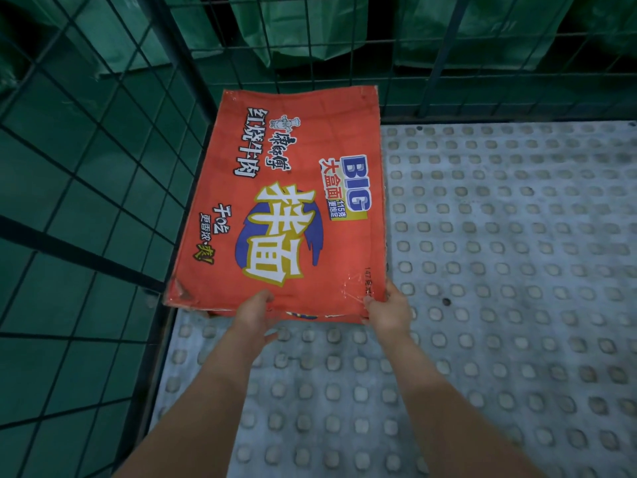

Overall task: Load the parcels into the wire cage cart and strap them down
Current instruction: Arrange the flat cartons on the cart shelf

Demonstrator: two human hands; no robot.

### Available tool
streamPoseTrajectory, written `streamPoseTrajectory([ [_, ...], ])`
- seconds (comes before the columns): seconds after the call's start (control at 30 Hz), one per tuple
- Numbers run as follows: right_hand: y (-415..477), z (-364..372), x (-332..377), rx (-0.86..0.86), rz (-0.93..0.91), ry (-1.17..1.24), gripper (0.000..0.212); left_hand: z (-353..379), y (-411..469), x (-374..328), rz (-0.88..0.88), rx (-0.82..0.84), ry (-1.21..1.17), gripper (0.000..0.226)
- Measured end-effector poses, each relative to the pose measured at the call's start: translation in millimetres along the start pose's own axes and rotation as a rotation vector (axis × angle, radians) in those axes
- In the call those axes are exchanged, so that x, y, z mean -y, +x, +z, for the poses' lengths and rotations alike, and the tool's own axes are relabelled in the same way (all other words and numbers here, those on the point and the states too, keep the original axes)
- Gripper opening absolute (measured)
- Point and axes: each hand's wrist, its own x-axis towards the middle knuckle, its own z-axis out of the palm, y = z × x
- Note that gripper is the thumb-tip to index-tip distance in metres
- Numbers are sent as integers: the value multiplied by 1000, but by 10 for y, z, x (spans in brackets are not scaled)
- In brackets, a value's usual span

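Observation:
A flat orange carton [275,201] printed with white and blue lettering lies in the far left corner of the wire cage cart, on its grey studded floor [499,270]. My left hand [253,315] holds the carton's near edge around the middle, fingers tucked under it. My right hand [387,305] grips the near right corner, thumb on the top face. The near edge looks slightly raised off the floor.
Dark wire mesh walls [86,201] close the cart on the left and at the back [448,63]. Green sacks [310,29] stand behind the back mesh. Studded floor stretches to the right and towards me.

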Motion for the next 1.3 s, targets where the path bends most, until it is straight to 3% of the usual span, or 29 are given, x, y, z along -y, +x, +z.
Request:
streamPoseTrajectory([
  [0.23, -173, -154, 172, 82, 76, -17, 43, -90, -246, -149, -14, -5, 114, 11],
  [0.37, -289, -330, 330, 105, 81, -106, 57, -107, -478, -276, 32, -2, 122, 13],
  [0.57, -518, -795, 562, 104, 113, -49, 75, 106, -1078, -391, 86, 5, 110, 31],
  [0.7, -851, -1344, 792, 141, 68, -14, 69, 204, -1594, -543, 149, 37, 131, 46],
  [0.97, -1897, -2615, 1161, 153, 88, 49, 50, 480, -3038, -361, 283, 89, 179, 36],
  [1.13, -2573, -3124, 1134, 123, 112, 76, 44, 647, -3879, -124, 312, 159, 201, 8],
  [1.3, -3134, -3442, 1048, 69, 83, 119, 41, 777, -4392, -128, 354, 254, 210, 10],
])
